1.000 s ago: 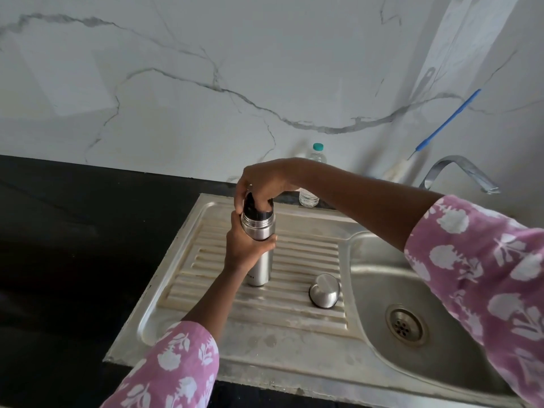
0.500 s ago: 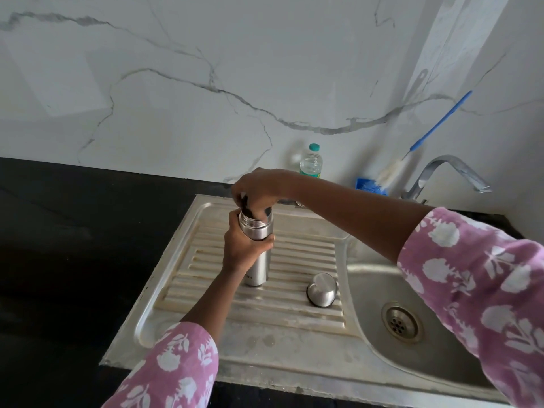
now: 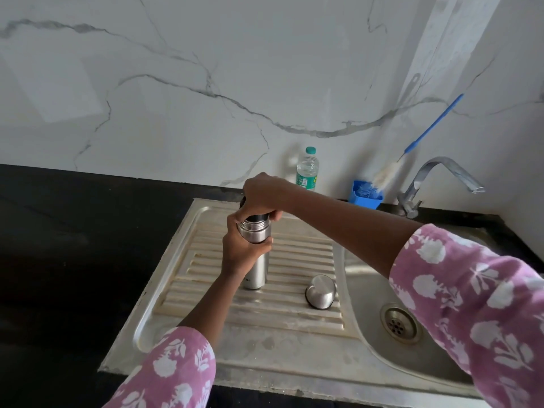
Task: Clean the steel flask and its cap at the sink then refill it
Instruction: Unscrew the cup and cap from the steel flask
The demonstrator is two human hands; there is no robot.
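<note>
A steel flask (image 3: 256, 269) stands upright on the ribbed drainboard (image 3: 294, 316) of the steel sink. My left hand (image 3: 240, 253) grips the flask around its upper body. My right hand (image 3: 262, 197) covers the flask's top, its fingers curled round the dark stopper (image 3: 257, 217), of which only a thin edge shows. The flask's steel cup cap (image 3: 321, 291) lies on its side on the drainboard, to the right of the flask and apart from both hands.
The sink basin with its drain (image 3: 399, 323) lies at the right, under a steel tap (image 3: 435, 181). Against the marble wall stand a small water bottle (image 3: 307, 169) and a blue holder (image 3: 365, 197) with a blue-handled bottle brush (image 3: 424, 136). Black counter (image 3: 73, 245) spreads to the left.
My right hand has pressed lower over the flask's top, hiding most of the dark stopper. The flask, left hand and cup cap stay in place; the camera view shifted slightly.
</note>
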